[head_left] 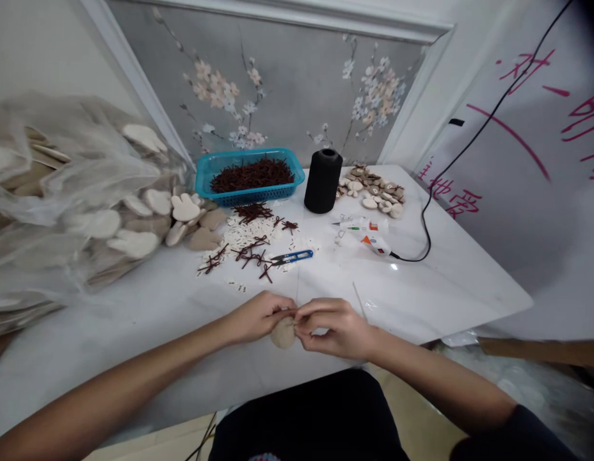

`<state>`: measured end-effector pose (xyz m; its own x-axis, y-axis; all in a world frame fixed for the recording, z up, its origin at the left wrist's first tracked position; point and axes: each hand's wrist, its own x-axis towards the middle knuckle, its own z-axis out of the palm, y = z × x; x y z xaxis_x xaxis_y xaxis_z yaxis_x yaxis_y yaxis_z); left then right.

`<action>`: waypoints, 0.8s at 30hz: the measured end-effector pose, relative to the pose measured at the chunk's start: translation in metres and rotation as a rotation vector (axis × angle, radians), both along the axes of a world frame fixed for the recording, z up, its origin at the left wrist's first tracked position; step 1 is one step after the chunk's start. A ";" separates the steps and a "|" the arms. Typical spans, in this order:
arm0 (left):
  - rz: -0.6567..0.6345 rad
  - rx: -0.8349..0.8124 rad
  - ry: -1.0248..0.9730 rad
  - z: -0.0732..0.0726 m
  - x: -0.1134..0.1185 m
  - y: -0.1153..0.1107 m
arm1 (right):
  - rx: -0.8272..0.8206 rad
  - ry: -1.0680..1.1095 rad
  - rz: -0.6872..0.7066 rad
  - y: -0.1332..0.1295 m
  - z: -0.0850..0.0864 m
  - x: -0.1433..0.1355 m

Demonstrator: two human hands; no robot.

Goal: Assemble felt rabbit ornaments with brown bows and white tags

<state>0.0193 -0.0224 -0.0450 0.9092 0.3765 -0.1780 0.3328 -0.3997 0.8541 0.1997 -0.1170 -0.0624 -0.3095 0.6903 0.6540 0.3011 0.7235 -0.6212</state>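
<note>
Near the table's front edge, a beige fabric piece (282, 333) with a rounded lower end is held between my two hands. My left hand (264, 316) is closed on its upper left side. The fingers of my right hand (329, 326) pinch at its right side, and what lies between those fingertips is too small to make out. Beyond my hands lie blue-handled thread snips (293, 257), several dark brown bows (251, 255) and a scatter of small white pieces (249, 234).
A blue basket (203, 187) of brown bows, a black thread cone (322, 182) and a pile of finished-looking pieces (374, 189) stand at the back. A corded glue gun (376, 244) lies right. Plastic bags of rabbit-shaped pieces (134, 243) fill the left.
</note>
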 end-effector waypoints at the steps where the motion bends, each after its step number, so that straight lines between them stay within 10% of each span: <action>1: 0.029 -0.037 0.003 -0.004 -0.001 -0.003 | -0.010 0.027 -0.022 -0.001 -0.001 0.001; 6: 0.040 0.043 0.008 -0.015 -0.013 -0.023 | -0.138 0.190 -0.087 0.001 -0.003 0.003; 16: -0.187 1.034 0.102 0.000 -0.022 -0.030 | -0.254 0.020 -0.139 0.008 -0.018 0.000; 20: -0.195 0.978 0.154 0.017 -0.014 -0.014 | -0.226 -0.079 -0.040 0.004 -0.013 0.004; 24: -0.141 0.560 0.070 0.020 0.002 0.007 | -0.134 0.009 -0.002 -0.001 -0.007 0.006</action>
